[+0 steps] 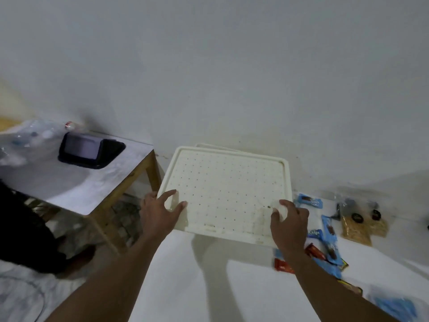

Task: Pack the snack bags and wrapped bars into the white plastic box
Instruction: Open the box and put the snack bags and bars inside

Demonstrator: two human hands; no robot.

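- My left hand (160, 213) holds the near-left corner of the white plastic box (227, 182), with two fingers spread flat on its perforated face and the rest of the hand wrapped at the edge.
- My right hand (290, 220) grips the near-right corner, its fingers curled onto the same face.
- Both forearms reach forward from the bottom of the view, the left one coming in at a slant, the right one steeper.
- The box sits between my two hands, tilted so its dotted face and raised rim turn toward me. It casts a shadow on the white table (209, 287) below. I cannot tell whether this face is the lid or the base.
- Just right of my right hand lie blue wrapped bars (310, 201), and my right forearm crosses over some of them.
- Red wrapped bars (283, 266) lie beside that forearm, near the wrist.
- Farther right, clear snack bags (356, 231) with tan contents rest on the table, well apart from the box.
- To the left stands a side table (76, 182) with wooden legs, carrying a dark tray (91, 151).
- A pale wall (232, 66) fills the background.
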